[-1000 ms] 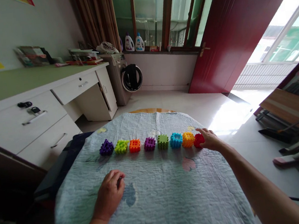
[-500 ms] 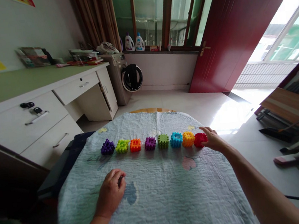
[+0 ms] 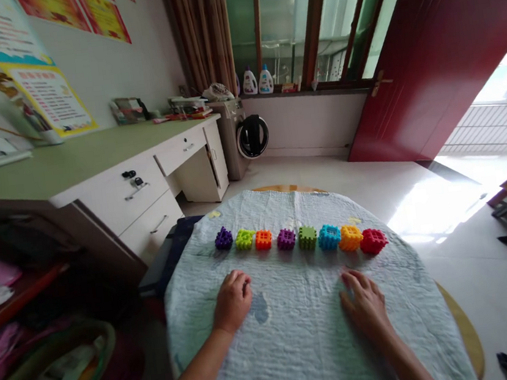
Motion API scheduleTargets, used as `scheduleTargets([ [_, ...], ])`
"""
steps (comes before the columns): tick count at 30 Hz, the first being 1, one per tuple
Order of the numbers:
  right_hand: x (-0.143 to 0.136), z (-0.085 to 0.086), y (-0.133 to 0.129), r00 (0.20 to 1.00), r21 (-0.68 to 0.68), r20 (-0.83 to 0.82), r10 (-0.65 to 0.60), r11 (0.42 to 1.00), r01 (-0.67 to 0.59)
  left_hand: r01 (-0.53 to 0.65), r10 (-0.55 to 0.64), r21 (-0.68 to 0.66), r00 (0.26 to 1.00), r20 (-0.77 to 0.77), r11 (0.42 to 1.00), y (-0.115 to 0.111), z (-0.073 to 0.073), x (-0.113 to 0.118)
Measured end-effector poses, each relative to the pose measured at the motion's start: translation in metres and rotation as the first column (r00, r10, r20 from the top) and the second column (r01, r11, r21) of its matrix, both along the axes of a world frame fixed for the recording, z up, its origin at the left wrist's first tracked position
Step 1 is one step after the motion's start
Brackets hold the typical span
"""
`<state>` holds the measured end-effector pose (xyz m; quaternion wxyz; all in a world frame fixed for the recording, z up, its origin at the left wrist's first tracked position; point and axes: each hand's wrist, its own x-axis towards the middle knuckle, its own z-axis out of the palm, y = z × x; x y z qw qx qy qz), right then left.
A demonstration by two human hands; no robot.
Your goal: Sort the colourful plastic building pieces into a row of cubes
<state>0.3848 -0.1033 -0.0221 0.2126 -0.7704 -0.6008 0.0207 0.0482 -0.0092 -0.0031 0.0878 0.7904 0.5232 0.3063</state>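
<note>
My left hand [image 3: 232, 300] rests on the cloth with its fingers curled in; nothing shows in it. My right hand [image 3: 363, 296] is over the cloth with fingers apart and holds nothing. Beyond both hands runs a row of toy building blocks with notched edges. From the left come a dark purple block [image 3: 223, 238], a lime block [image 3: 244, 239], an orange block [image 3: 263, 240], a purple block [image 3: 286, 239], a green block [image 3: 307, 237], a blue block [image 3: 329, 237], a yellow block [image 3: 350, 238] and a red block [image 3: 374, 241]. The red one lies closest to my right hand.
A pale blue quilted cloth [image 3: 299, 332] covers the round table, whose wooden edge [image 3: 464, 324] shows at right. A desk [image 3: 105, 152] stands at left, with a bin [image 3: 102, 350] below. Behind are a washing machine [image 3: 234, 137] and a red door [image 3: 390, 99].
My right hand has let go of the red block and drawn back toward me. The left hand keeps its curled shape. The view has turned left.
</note>
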Motion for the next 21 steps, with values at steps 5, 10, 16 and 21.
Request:
scheduleTargets([
  [5,-0.0099,0.0024,-0.0036,0.993,0.027,0.116,-0.012,1.0,0.009,-0.007,0.007,-0.012,1.0,0.012,1.0,-0.001,0.0009,0.0009],
  [10,-0.0084,0.004,-0.0033,0.991,0.014,0.135,-0.023,1.0,0.021,-0.011,0.011,-0.016,1.0,0.028,1.0,-0.0028,0.0008,0.0002],
  [16,-0.0082,0.0047,-0.0034,0.99,0.002,0.139,-0.027,1.0,0.027,-0.014,0.015,-0.005,0.998,0.053,1.0,-0.0031,0.0001,-0.0015],
  [21,-0.0104,0.0067,-0.0026,0.988,-0.019,0.152,-0.036,0.999,0.039,-0.033,0.033,-0.013,0.997,0.072,0.999,-0.0045,-0.0015,-0.0031],
])
